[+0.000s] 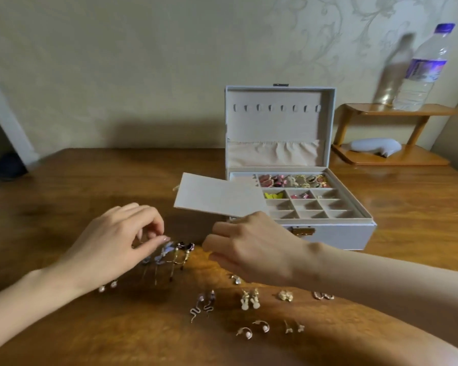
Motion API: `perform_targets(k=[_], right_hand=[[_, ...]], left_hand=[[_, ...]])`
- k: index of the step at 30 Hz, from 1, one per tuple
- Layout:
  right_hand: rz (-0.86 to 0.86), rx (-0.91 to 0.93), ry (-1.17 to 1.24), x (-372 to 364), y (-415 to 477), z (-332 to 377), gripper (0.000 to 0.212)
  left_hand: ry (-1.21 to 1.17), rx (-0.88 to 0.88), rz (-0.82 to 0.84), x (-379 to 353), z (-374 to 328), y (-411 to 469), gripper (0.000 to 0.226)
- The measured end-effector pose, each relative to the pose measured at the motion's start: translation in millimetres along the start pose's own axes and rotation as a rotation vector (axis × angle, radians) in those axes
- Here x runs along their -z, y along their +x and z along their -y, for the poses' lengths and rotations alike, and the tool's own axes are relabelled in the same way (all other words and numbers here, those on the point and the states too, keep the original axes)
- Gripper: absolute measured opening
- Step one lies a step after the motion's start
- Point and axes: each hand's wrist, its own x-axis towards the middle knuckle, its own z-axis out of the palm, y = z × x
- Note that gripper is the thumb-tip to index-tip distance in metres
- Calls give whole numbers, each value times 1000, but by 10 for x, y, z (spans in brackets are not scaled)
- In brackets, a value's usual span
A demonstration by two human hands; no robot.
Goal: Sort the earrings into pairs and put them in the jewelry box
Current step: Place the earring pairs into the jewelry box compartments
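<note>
Wooden table (64, 196) seen from above, with a patterned wall behind. On the near half, from left to right, lie sorted pairs: pearl studs (106, 286), snake-shaped earrings (201, 306), a single small earring (236, 279), cream figure earrings (250, 299), pearl hook earrings (253, 329), gold knot earrings (286, 295), tiny studs (294, 327) and pink hoops (323, 295). The right forearm crosses above several of these and shades them. At right stands the open jewelry box (328, 233), lid upright. Its beige flap (217, 194) is folded out leftward over the table, its long rear compartment is filled with earrings, and two front-grid cells are occupied (yellow and pink pieces). Beyond it stands a wooden shelf (397, 110) with a water bottle (421, 72) on top and a grey object (373, 146) below. The left hand (117, 241) has its fingers curled, thumb and fingertips pinching the top of the lilac butterfly drop earrings (167, 253), whose chains trail toward the viewer. Dark bow earrings (185, 245) lie just beside them. The right hand (249, 249) hovers near the bows in front of the box, fingers bent under; whether they hold anything cannot be told. Bare wood lies left of the flap and behind the left hand, and the table's left edge falls away near a dark doorway.
</note>
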Motion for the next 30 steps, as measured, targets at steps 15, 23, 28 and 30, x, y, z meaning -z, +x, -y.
perform_targets(k=[15, 23, 28, 30], right_hand=[[166, -238, -47, -358, 448, 206, 24], [203, -280, -8, -333, 395, 192, 13], [189, -280, 34, -348, 352, 145, 13], [156, -281, 55, -278, 326, 132, 15]], left_hand=[[68, 195, 58, -445, -93, 124, 21], [32, 201, 89, -364, -135, 107, 15], [-15, 196, -5, -190, -226, 79, 14], [-26, 149, -61, -106, -242, 67, 18]])
